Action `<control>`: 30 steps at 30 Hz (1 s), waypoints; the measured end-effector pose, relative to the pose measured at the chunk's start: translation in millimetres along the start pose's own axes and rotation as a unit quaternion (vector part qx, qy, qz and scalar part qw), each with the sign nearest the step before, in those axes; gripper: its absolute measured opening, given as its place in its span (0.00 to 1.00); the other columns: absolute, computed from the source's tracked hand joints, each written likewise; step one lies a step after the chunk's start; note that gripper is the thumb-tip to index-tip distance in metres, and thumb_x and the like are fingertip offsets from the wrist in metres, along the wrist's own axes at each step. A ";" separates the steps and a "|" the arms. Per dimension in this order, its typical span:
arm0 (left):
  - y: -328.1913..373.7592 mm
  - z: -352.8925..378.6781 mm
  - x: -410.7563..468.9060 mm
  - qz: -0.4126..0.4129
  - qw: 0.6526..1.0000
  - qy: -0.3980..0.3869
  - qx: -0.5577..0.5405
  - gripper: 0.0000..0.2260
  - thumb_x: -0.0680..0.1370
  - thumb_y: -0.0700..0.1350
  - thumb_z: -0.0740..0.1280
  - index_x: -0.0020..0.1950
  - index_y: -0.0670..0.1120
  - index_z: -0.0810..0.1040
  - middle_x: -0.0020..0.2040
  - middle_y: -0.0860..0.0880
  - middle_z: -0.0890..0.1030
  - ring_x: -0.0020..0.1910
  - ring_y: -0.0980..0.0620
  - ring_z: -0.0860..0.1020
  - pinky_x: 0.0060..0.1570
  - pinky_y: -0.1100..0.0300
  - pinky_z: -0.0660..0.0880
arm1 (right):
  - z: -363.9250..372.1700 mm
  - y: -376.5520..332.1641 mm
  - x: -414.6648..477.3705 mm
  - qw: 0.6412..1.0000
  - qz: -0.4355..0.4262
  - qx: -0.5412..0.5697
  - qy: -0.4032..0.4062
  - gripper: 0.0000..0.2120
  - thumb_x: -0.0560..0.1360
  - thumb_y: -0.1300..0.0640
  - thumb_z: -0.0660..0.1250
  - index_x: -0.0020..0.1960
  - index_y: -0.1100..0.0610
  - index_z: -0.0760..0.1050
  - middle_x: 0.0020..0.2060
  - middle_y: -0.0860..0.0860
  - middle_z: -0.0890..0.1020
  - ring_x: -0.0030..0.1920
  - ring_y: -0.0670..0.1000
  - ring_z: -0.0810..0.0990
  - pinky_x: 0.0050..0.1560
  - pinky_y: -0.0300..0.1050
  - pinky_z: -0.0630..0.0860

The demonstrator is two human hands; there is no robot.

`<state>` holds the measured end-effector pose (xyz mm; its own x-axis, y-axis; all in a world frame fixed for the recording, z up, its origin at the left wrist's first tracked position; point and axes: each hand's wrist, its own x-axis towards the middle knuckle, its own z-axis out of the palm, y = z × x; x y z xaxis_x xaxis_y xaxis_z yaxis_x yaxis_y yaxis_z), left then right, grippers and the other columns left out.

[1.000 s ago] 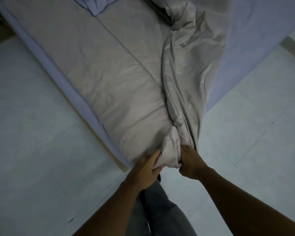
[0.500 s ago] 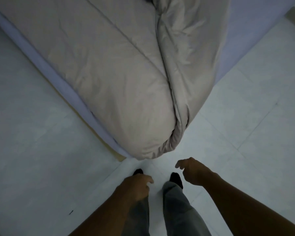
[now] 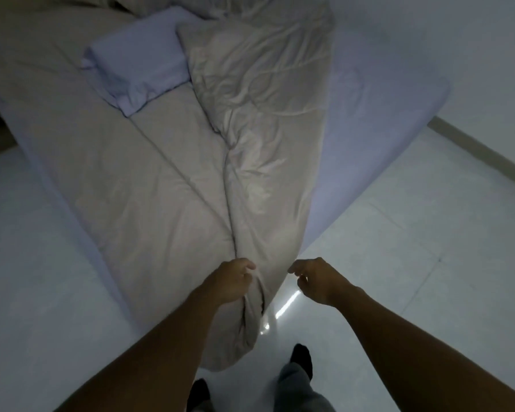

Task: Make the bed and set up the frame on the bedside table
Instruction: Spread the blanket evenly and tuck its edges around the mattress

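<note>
One duvet [image 3: 161,179], one pillow [image 3: 137,66], one mattress [image 3: 369,114], two hands [image 3: 229,282] [image 3: 320,282].

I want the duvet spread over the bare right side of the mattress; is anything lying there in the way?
Nothing visible lies on the bare sheet right of the duvet; the pillow sits on the duvet's left part.

The left hand [image 3: 232,282] grips the bunched corner of the beige duvet [image 3: 161,203], and the right hand [image 3: 317,281] hovers just beside it, fingers loosely curled.

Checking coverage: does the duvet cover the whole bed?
No, the duvet stops short, leaving the lavender sheet bare along the right side.
</note>
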<state>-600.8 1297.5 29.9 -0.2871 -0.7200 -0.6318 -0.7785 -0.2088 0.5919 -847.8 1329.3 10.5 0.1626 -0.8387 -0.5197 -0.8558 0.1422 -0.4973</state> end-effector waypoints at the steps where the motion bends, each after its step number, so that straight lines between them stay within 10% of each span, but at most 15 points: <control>1: 24.5 -5.9 7.2 0.004 1.000 0.012 -0.009 0.13 0.79 0.46 0.62 0.63 0.53 0.78 0.62 0.50 0.79 0.58 0.52 0.78 0.58 0.65 0.72 | -26.0 7.0 1.1 1.000 -0.012 0.005 0.016 0.16 0.76 0.62 0.65 0.63 0.54 0.80 0.57 0.55 0.84 0.55 0.53 0.83 0.60 0.46 0.79; 21: 401.7 -81.7 243.0 0.091 0.974 0.134 -0.158 0.06 0.79 0.50 0.64 0.49 0.54 0.81 0.50 0.53 0.84 0.48 0.53 0.82 0.52 0.58 0.79 | -379.6 153.6 133.7 0.963 0.026 0.205 0.175 0.12 0.77 0.60 0.63 0.54 0.51 0.84 0.47 0.48 0.86 0.45 0.47 0.85 0.51 0.41 0.82; 24: 443.2 -77.2 276.8 0.085 0.960 0.135 -0.228 0.08 0.81 0.48 0.63 0.55 0.50 0.81 0.50 0.51 0.84 0.44 0.54 0.81 0.40 0.67 0.75 | -421.9 174.3 150.0 0.946 0.042 0.273 0.172 0.11 0.76 0.59 0.65 0.54 0.51 0.84 0.44 0.49 0.87 0.43 0.47 0.86 0.49 0.43 0.83; 30: 490.3 -57.7 345.1 0.037 0.958 0.101 -0.267 0.09 0.81 0.47 0.63 0.58 0.49 0.81 0.52 0.49 0.85 0.42 0.51 0.82 0.46 0.56 0.77 | -489.2 237.2 191.5 0.935 0.052 0.318 0.146 0.12 0.78 0.62 0.64 0.56 0.52 0.83 0.45 0.50 0.87 0.43 0.51 0.86 0.44 0.39 0.79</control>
<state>-1049.3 908.4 130.9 -0.1750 -0.8477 -0.5008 -0.3485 -0.4224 0.8367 -1259.8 945.3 132.8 -0.1261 -0.8977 -0.4222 -0.3794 0.4368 -0.8156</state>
